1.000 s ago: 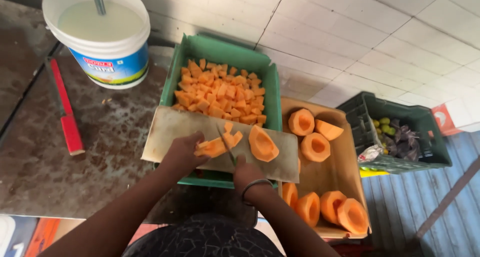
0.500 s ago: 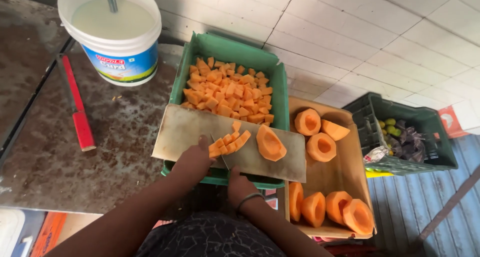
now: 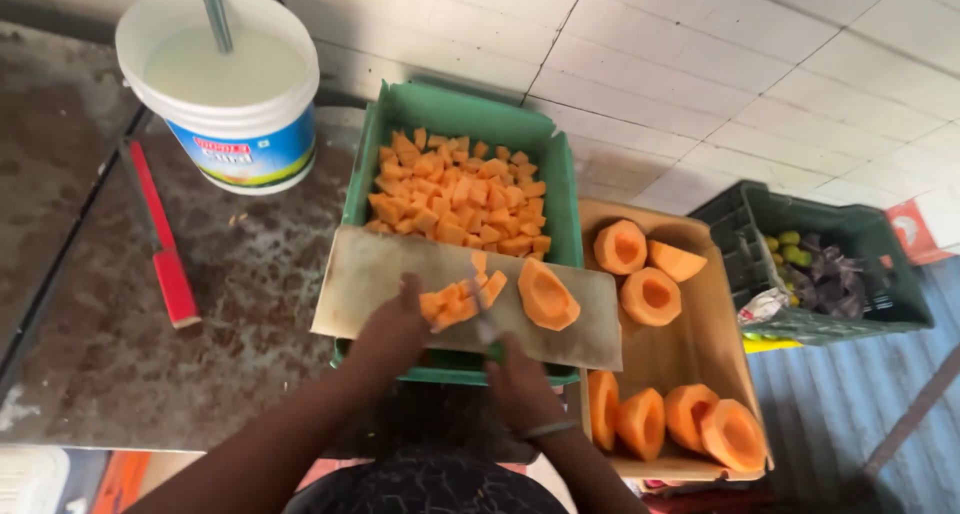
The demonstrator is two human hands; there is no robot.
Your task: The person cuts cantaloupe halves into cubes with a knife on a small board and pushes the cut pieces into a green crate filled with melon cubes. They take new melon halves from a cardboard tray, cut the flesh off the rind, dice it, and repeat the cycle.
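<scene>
1. Spreading across the left of the view, a mottled brown stone counter (image 3: 120, 354) carries most of the things; its surface looks rough and stained.
2. At the counter's far left corner stands a round white plastic bucket (image 3: 235, 124) of pale liquid, with a grey metal rod (image 3: 215, 14) rising out of it.
3. Against the counter's right edge sits a rectangular green plastic crate (image 3: 560, 189), heaped at its far end with small orange fruit cubes (image 3: 455, 199).
4. Just beside the crate's right wall lies a shallow wooden tray (image 3: 715, 319) holding peeled orange melon halves (image 3: 650, 294), smooth-skinned and hollowed at the centre.
5. Across the crate's near rim rests a flat, worn wooden cutting board (image 3: 365, 284), pale and scratched.
6. Beyond the tray's far right corner stands a dark green slatted crate (image 3: 880, 279) with scraps and small green fruits inside.
7. A long red flat bar (image 3: 160, 244) lies on the counter, well apart from the board, toward the left edge.
8. On the board's right part sits one curved melon wedge (image 3: 547, 294).
9. The left hand (image 3: 395, 329) presses down flat on a cluster of cut melon pieces (image 3: 460, 299) near the board's middle, steadying them.
10. The right hand (image 3: 520, 379) is wrapped closed around the handle of a knife (image 3: 487, 324), whose thin blade meets the cut pieces.
</scene>
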